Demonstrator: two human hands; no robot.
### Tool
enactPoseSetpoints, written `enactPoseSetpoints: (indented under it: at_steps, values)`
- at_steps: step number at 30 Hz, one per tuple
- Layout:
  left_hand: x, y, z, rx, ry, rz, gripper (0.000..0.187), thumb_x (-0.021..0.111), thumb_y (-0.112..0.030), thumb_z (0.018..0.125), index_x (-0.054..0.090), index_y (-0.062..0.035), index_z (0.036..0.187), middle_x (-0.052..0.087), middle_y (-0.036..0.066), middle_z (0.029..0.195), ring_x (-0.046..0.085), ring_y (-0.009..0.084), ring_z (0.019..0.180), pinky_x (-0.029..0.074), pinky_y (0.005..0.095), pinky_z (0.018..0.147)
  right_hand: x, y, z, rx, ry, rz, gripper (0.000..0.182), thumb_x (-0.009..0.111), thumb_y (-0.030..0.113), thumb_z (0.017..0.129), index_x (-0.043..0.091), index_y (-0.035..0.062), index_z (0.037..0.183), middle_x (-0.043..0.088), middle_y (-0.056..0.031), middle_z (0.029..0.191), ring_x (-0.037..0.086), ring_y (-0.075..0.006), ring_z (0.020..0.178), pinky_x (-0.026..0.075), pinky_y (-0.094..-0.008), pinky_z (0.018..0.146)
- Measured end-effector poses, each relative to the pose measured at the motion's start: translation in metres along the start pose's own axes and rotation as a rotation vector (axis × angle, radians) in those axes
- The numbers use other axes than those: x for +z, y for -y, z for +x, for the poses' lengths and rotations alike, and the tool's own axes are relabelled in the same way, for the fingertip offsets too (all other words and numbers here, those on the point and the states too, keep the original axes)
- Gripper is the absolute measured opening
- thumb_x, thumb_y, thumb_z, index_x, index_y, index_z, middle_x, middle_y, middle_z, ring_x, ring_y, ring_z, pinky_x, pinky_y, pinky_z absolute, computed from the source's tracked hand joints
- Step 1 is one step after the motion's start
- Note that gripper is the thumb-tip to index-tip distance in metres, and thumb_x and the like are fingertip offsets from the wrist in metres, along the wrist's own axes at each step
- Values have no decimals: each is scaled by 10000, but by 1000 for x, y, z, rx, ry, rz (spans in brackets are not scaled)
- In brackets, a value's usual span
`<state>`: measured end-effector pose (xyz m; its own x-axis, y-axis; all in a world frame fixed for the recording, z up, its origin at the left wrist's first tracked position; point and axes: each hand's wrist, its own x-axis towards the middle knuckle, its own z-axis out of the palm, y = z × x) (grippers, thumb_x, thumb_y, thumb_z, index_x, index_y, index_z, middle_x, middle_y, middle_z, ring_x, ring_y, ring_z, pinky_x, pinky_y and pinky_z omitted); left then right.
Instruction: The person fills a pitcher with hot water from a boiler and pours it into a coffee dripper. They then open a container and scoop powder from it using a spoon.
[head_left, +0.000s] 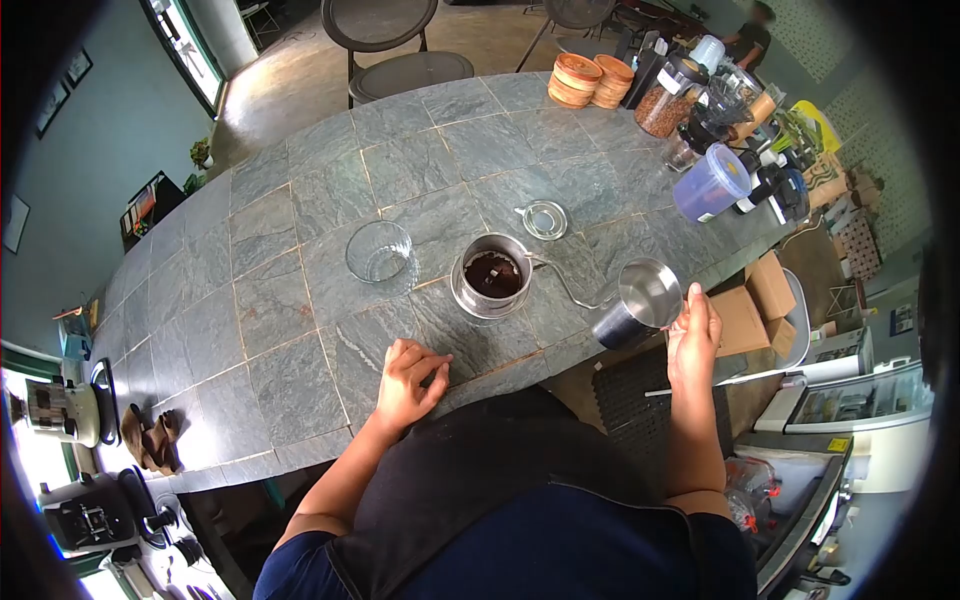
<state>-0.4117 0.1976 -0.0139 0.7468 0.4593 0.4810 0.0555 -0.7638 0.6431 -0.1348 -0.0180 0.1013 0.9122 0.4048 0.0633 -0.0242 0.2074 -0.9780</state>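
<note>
My right hand (693, 338) is closed round the handle side of a steel gooseneck kettle (622, 326), lidless and held near the table's front edge. Its thin spout reaches left to the rim of a metal coffee dripper (470, 290). Dark wet coffee (492, 272) shows inside the dripper; I cannot make out a stream of water. My left hand (410, 380) rests at the table's front edge, fingers loosely curled in, with nothing visible in them. Behind it stands a clear glass (380, 255). A round metal lid (545, 220) lies beyond the dripper.
The curved stone-tiled table (270, 300) spreads ahead. At right stand a purple-tinted tub (710, 185), a jar of beans (662, 108) and wooden containers (577, 82). A brown cloth (150, 438) and a grinder (58, 410) are at left. A cardboard box (735, 318) sits below right; another person (750, 38) is far back.
</note>
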Motion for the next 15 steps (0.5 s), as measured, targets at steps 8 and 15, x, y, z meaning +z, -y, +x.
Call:
enactPoseSetpoints:
  at_steps: [8,15]
  values:
    - [4,5,1,-82,-9,-8,180,682,-77,768,707,-33,941,624,90,861,536,276,851,451,378,810,-4,-15,0,-14,15,-94,325,529,269,1006,521,95,731,391,73,638,384,-31,575,373,-225,577]
    - [4,5,1,-88,-22,-26,172,679,-77,773,709,-34,937,625,93,851,538,273,848,455,376,798,-6,-18,2,-16,32,-150,359,533,271,1005,470,119,686,412,73,675,391,-29,615,375,-219,585]
